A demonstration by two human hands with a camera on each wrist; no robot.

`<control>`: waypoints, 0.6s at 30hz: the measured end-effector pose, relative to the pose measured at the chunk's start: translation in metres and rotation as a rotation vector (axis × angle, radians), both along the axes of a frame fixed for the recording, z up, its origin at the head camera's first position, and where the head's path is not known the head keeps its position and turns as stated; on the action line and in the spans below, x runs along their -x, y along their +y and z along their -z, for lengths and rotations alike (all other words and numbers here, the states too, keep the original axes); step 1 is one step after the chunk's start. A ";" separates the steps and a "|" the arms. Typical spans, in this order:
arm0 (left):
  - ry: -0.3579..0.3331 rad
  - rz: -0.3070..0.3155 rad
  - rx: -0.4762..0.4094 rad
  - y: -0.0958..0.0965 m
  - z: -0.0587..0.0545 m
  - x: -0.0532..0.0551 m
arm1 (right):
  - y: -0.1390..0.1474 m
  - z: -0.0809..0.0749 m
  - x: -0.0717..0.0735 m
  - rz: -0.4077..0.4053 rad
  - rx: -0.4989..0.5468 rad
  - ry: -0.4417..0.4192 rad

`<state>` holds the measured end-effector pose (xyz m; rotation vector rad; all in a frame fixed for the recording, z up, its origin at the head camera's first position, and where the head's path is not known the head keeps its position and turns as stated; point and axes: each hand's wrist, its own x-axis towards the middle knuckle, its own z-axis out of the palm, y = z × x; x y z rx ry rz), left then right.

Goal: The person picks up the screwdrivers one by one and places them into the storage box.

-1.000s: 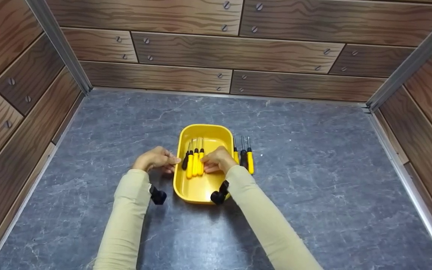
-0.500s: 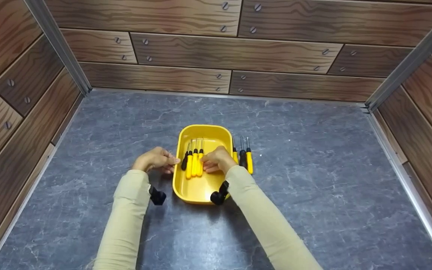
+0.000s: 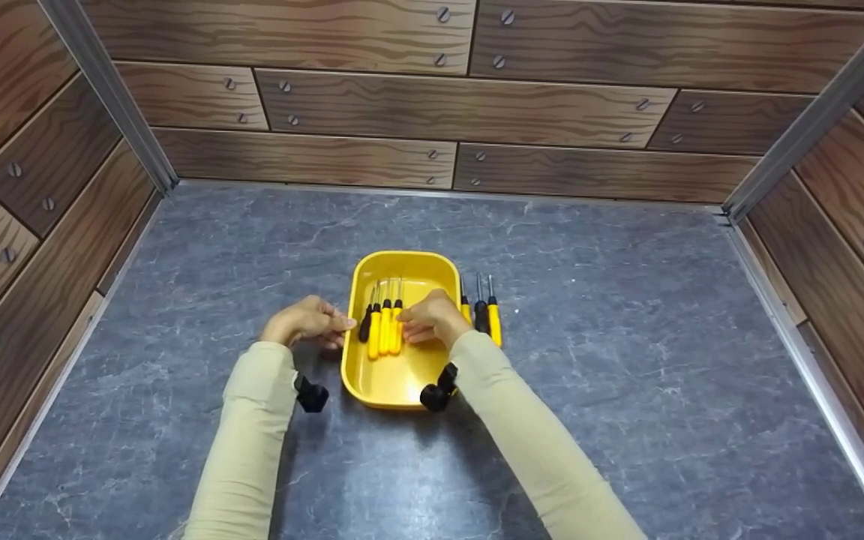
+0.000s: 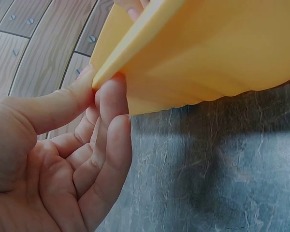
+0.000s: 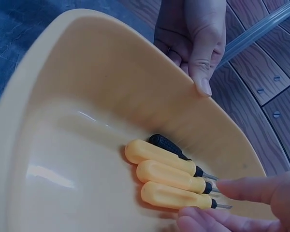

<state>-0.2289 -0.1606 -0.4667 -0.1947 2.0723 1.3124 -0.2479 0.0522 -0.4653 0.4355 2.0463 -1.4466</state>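
My left hand (image 3: 310, 321) pinches the left rim of a yellow plastic tray (image 3: 402, 386), thumb on top and fingers curled against the outer wall in the left wrist view. Inside the tray lie three yellow-handled screwdrivers (image 5: 171, 195) and one black-handled screwdriver (image 5: 166, 145), side by side with shanks pointing away. Reaching over the right wall, my right hand (image 3: 436, 316) is at the rightmost yellow screwdriver. In the right wrist view its fingers (image 5: 246, 188) are fairly straight and spread on either side of that screwdriver's front end.
Just right of the tray, two yellow-handled screwdrivers (image 3: 494, 324) and a black-handled screwdriver (image 3: 481, 316) lie on the grey marbled surface (image 3: 612, 337); the tray wall partly hides one. Wood-patterned walls (image 3: 357, 105) with metal corner rails enclose the back and sides.
The scene has shifted slightly left in the head view as a whole. Both hands keep their places at the tray and the screwdrivers.
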 end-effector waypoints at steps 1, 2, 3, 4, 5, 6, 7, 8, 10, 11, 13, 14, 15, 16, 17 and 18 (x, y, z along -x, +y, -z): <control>0.002 0.001 0.001 0.000 0.000 0.000 | 0.000 -0.001 0.000 0.000 0.001 0.000; 0.002 0.000 0.003 0.000 0.000 0.000 | 0.000 -0.001 0.000 -0.001 0.004 0.000; 0.003 -0.002 0.003 0.000 0.000 0.000 | 0.000 -0.002 0.000 0.001 0.006 0.000; 0.003 -0.001 0.002 0.000 0.000 0.000 | 0.000 -0.003 0.001 0.001 0.007 0.001; 0.005 0.002 0.000 0.000 0.000 0.000 | 0.000 -0.004 0.001 0.000 0.008 0.001; 0.006 0.004 -0.004 0.000 0.000 0.000 | 0.000 -0.004 0.001 -0.001 0.008 0.000; 0.005 0.004 -0.007 0.000 -0.001 0.000 | 0.000 -0.005 0.000 -0.001 0.008 0.002; 0.002 0.004 -0.010 0.000 -0.001 0.000 | 0.000 -0.005 0.000 -0.002 0.008 0.003; 0.001 0.009 -0.015 -0.001 -0.001 0.000 | 0.001 -0.006 0.000 -0.005 0.008 0.003; 0.001 0.014 -0.017 -0.001 0.000 0.000 | 0.001 -0.007 -0.001 -0.006 0.009 0.002; -0.004 0.014 -0.018 -0.001 0.000 0.000 | 0.001 -0.007 -0.001 -0.004 0.013 -0.001; -0.003 0.016 -0.018 -0.001 0.000 0.000 | 0.001 -0.008 -0.002 -0.003 0.017 -0.004; -0.003 0.017 -0.019 -0.001 0.000 0.000 | 0.001 -0.008 -0.002 -0.001 0.022 -0.006; -0.004 0.019 -0.020 -0.001 0.000 0.000 | 0.001 -0.008 -0.002 0.003 0.029 -0.007; -0.004 0.018 -0.021 -0.001 0.000 0.000 | 0.002 -0.009 -0.003 0.006 0.034 -0.008; -0.003 0.018 -0.022 -0.001 0.000 0.000 | 0.002 -0.009 -0.004 0.008 0.038 -0.007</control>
